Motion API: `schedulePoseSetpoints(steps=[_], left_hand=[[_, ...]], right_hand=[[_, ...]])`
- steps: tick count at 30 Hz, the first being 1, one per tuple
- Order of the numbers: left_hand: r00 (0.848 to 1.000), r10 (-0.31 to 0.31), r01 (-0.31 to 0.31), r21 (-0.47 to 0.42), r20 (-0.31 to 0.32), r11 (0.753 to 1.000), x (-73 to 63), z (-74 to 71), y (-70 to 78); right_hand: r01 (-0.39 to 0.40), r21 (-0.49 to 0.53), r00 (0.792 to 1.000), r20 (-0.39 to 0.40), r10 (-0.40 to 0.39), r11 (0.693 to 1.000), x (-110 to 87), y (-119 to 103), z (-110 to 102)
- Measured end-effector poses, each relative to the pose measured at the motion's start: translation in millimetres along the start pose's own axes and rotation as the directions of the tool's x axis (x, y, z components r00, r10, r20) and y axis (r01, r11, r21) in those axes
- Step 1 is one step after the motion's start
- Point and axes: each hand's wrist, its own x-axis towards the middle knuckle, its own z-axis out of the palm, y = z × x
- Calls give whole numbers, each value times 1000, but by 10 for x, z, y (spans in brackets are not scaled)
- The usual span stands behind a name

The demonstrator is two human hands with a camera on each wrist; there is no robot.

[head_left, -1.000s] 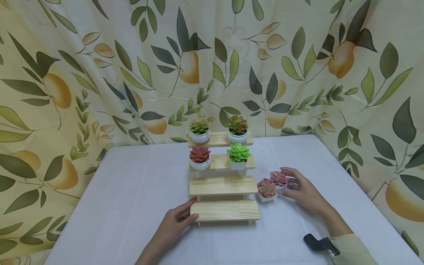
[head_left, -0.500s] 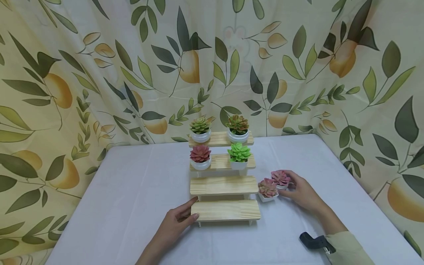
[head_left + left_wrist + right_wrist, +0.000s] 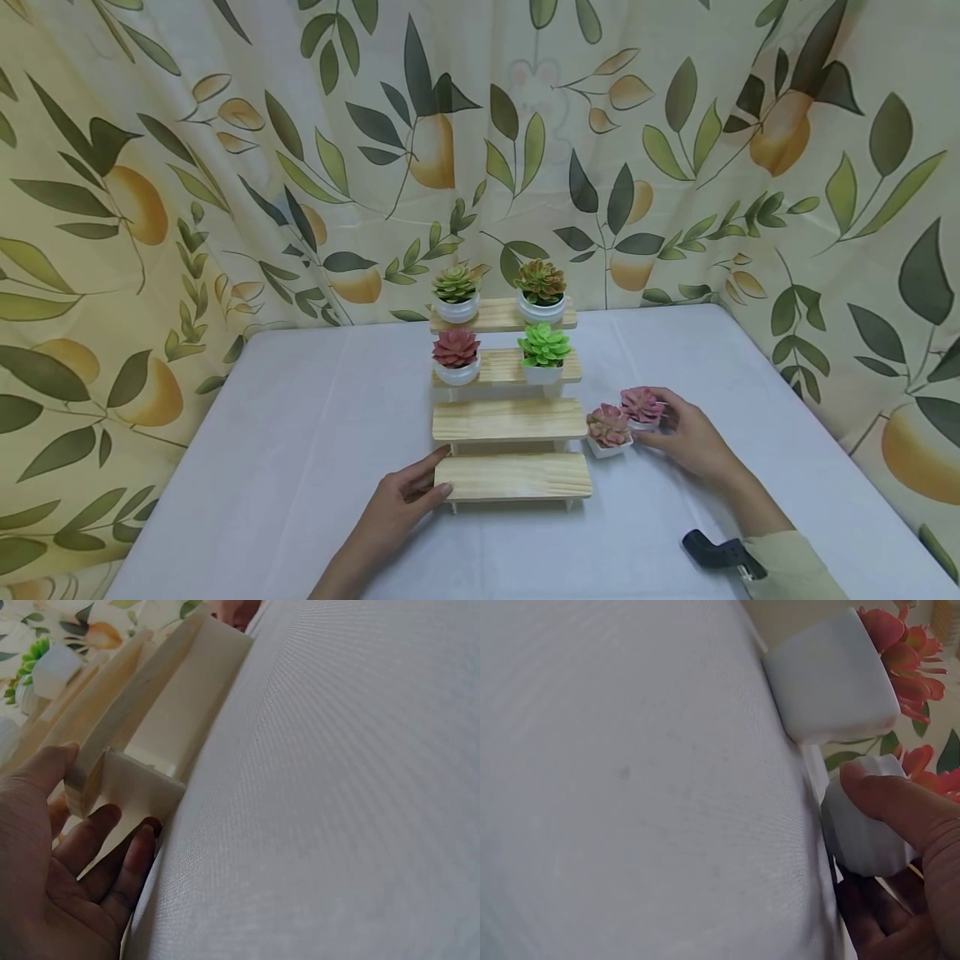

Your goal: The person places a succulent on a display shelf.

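My left hand [image 3: 397, 492] holds the left end of the lowest step of a wooden tiered plant stand [image 3: 510, 477], thumb at the front corner and a finger behind. In the left wrist view, the other fingers [image 3: 135, 862] lie beside the stand's white leg [image 3: 135, 784]. To the right of the stand, my right hand [image 3: 693, 437] grips a pink potted succulent [image 3: 642, 406]. The right wrist view shows its ribbed round white pot [image 3: 874, 832] between thumb and fingers, low at the tablecloth. Next to it stands another pink succulent [image 3: 608, 427] in a square white pot [image 3: 832, 679].
Higher on the stand sit a dark red succulent [image 3: 456, 350], a bright green one [image 3: 545, 346], a pale green one [image 3: 455, 287] and a brownish-green one [image 3: 542, 285]. A white cloth [image 3: 300, 433] covers the table. Behind hangs a leaf-and-fruit curtain [image 3: 300, 167].
My right fingers have closed in around the round pot of the pink succulent, which has shifted very slightly toward me. My left hand stays on the stand.
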Motion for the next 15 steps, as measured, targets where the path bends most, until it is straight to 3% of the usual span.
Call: schedulePoseSetpoints(steps=[8,15], left_hand=[[1000,1,-1,6,0,1000,3,0,28],[1000,-4,4,-6,-6,1000,-7,3,26]], right_hand=[[-65,62,996,-55,68,996,-93,-107,-94],[9,48,991,-135,-2,999,-151,-299,-124]])
